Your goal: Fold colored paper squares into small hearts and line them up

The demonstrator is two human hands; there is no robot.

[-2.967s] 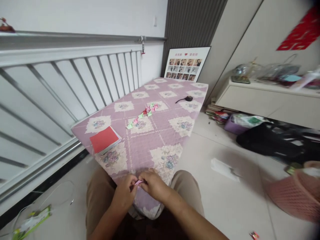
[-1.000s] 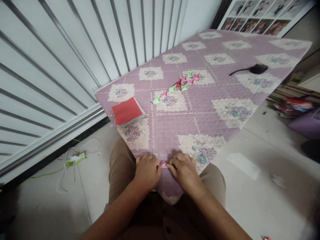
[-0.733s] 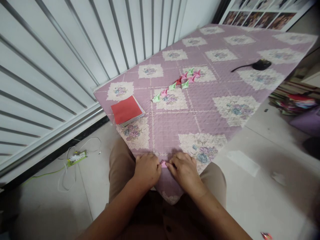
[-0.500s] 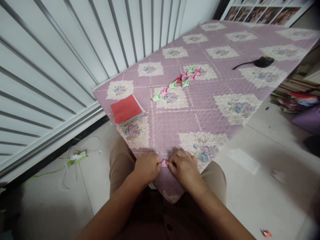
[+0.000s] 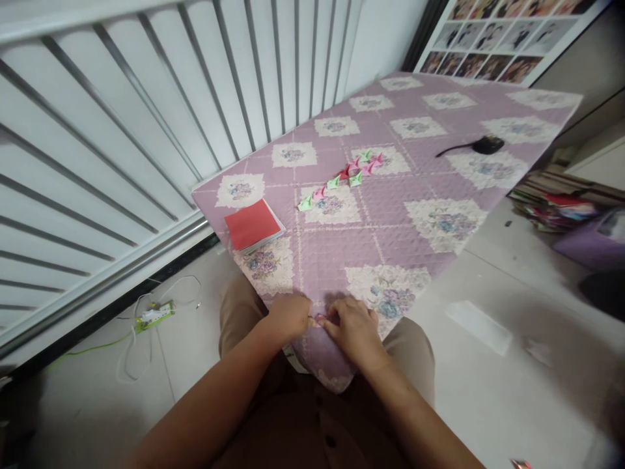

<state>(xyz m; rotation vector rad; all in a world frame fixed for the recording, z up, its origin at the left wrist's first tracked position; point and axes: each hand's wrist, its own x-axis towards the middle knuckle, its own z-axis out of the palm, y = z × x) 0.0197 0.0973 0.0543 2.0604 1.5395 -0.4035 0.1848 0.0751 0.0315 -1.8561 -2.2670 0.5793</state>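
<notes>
At the near corner of the cloth-covered table, a small piece of pink folded paper (image 5: 319,318) lies between my two hands, mostly hidden by fingers. My left hand (image 5: 291,318) is closed on its left side. My right hand (image 5: 352,326) has curled fingers, with thumb and forefinger pinching the paper's right side. Further up the table, several small folded paper pieces (image 5: 333,183) in green, pink and red lie in a slanting row. A stack of square paper with a red top sheet (image 5: 252,225) rests to the left of them.
A purple floral tablecloth (image 5: 332,251) covers the table. A black object with a thin tail (image 5: 488,144) lies at the right. White slatted panels (image 5: 146,98) stand along the left. A power strip (image 5: 155,315) with cables is on the floor, and stacked papers (image 5: 561,202) are at right.
My view has tilted up slightly, so the table things sit lower in it. My fingers have closed in over the pink paper, and less of it shows.
</notes>
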